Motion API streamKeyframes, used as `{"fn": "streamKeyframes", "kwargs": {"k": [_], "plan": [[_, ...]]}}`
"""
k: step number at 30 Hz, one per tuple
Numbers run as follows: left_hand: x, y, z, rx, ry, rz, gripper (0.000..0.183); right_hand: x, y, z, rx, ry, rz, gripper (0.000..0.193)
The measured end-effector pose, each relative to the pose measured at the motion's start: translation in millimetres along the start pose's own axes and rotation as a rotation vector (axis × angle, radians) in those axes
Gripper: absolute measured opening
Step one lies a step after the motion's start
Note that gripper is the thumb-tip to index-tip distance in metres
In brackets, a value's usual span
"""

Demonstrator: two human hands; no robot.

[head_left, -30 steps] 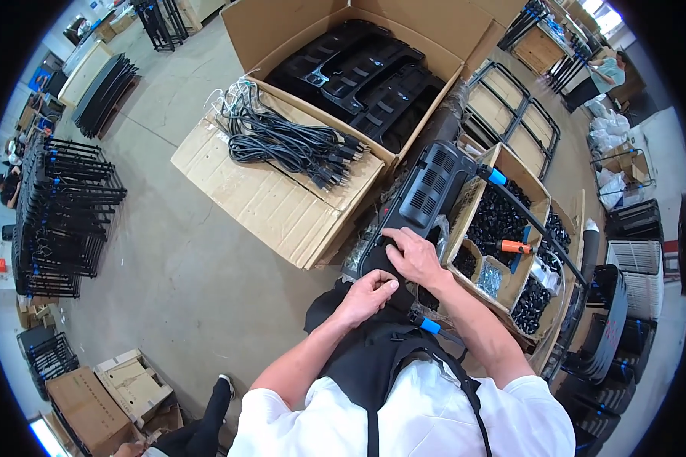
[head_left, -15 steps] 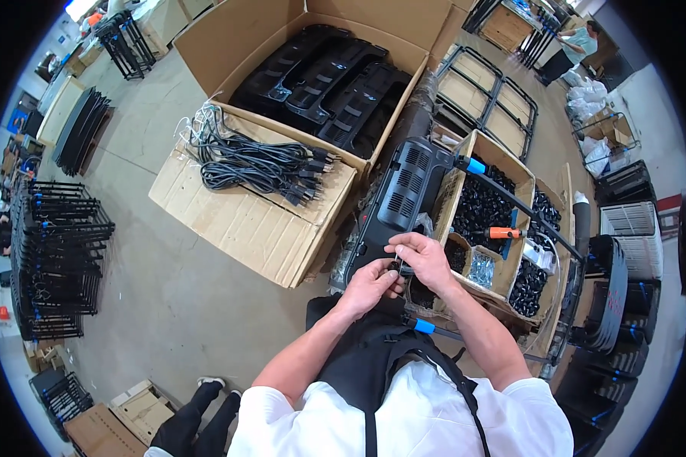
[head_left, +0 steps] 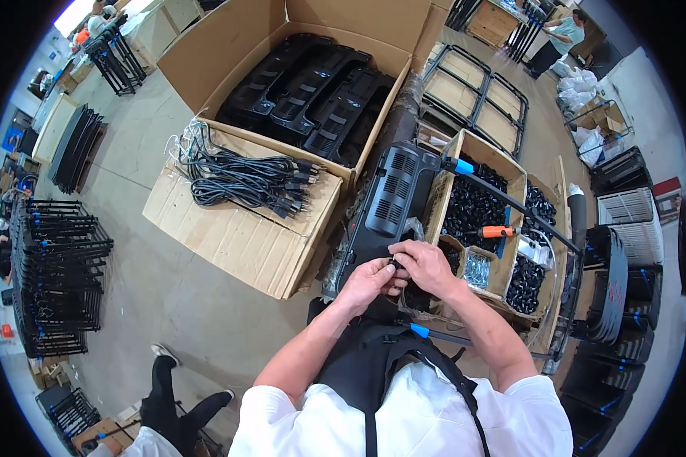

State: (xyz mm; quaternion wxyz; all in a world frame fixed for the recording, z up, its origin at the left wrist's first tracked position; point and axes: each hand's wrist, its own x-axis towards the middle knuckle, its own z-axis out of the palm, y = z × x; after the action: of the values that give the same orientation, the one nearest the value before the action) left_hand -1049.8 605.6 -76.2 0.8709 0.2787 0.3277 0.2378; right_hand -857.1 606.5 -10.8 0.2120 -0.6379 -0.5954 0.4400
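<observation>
In front of my body, my left hand [head_left: 368,283] and my right hand [head_left: 428,266] meet with their fingers closed together. Between the fingertips is a small dark piece, mostly hidden, too small for me to name. Just beyond the hands lies a long black plastic housing [head_left: 392,206] with vent slots. To the right stands a divided wooden box [head_left: 520,190] holding black plastic parts [head_left: 472,202] and a heap of silver screws [head_left: 477,270]. A tool with an orange handle [head_left: 497,231] rests across it. A black tube with a blue band [head_left: 463,167] also crosses the box.
An open carton [head_left: 183,76] of black plastic housings stands beyond. Coiled black power cords [head_left: 240,179] lie on a cardboard flap [head_left: 221,236] at left. Black metal frames [head_left: 61,266] are stacked far left. A person's legs [head_left: 164,396] show lower left; another person [head_left: 564,38] stands far right.
My hands stay together and have shifted slightly left and down within the view. The person at lower left has taken a stride, with the legs now wide apart.
</observation>
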Motion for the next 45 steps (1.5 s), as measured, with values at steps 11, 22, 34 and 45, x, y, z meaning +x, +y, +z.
{"fn": "streamKeyframes", "kwargs": {"k": [11,22,34,45], "plan": [[29,15,-5,-0.195,0.015,0.006,0.027,40,3,-32,-0.467,-0.015,-0.703,0.027],[15,23,18,-0.145,0.148,0.066,0.056,157,13,-61,-0.532,0.312,-0.75,0.021],[-10,-40,25,-0.043,0.149,0.007,0.05,202,-1,-36,-0.667,0.117,-0.693,0.026],[2,-52,35,-0.027,0.177,0.044,0.042,221,18,-43,-0.721,0.06,-0.713,0.018]]}}
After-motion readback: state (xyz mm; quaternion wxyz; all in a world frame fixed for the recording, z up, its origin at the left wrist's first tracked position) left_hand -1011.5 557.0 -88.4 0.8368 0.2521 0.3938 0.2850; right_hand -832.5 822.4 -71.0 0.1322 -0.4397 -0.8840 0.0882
